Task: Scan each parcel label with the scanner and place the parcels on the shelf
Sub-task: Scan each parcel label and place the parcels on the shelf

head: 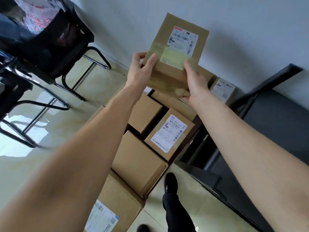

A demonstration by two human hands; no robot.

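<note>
I hold a brown cardboard parcel [178, 47] up in front of the white wall, its white shipping label [181, 44] facing me. My left hand [142, 69] grips its lower left edge, thumb on the front. My right hand [195, 82] grips the lower right corner, fingers curled round the box. Below, several more brown parcels are stacked on the floor, among them a labelled one [168, 133] and a plain one [138, 163]. No scanner is in view.
A black office chair [50, 47] with a metal sled base stands at the left on the glossy tiled floor. A dark shelf or desk frame [267, 114] runs along the right. My dark shoe and trouser leg [172, 198] stand beside the stack.
</note>
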